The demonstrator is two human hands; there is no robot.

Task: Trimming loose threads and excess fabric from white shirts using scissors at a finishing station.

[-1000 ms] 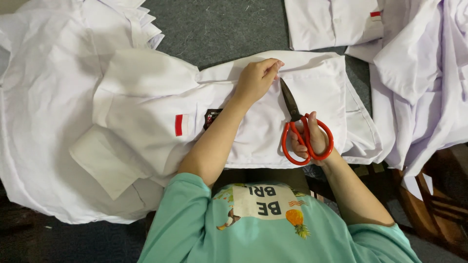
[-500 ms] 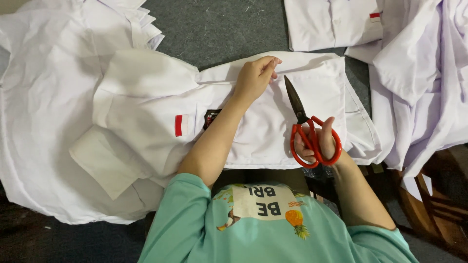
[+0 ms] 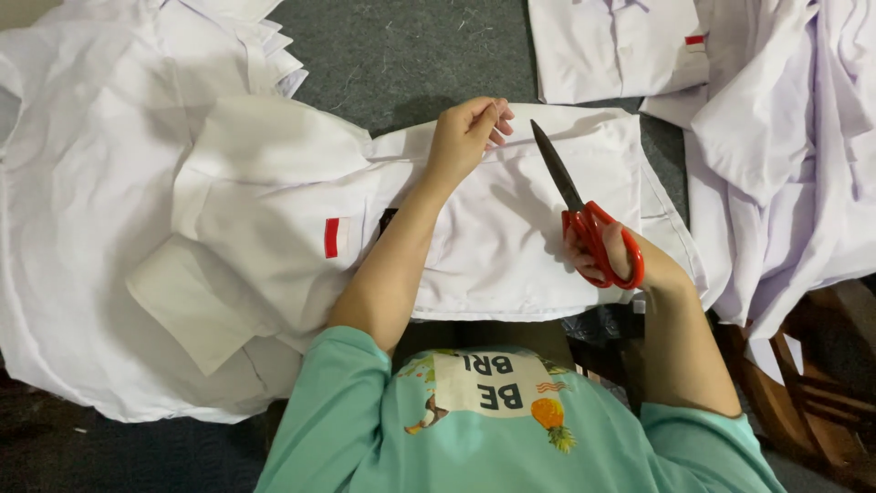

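I log 1 white shirt (image 3: 511, 246) spread flat under both hands, its far edge pinched between the fingers of the left hand (image 3: 465, 137). The right hand (image 3: 616, 260) is closed through the orange handles of 1 pair of scissors (image 3: 584, 215), blades shut and pointing away toward the left hand's fingertips, resting over the shirt. Beyond the right hand: 1 loose heap of white garments (image 3: 776, 164); outside the left forearm, 1 red tag (image 3: 331, 237) on the cloth
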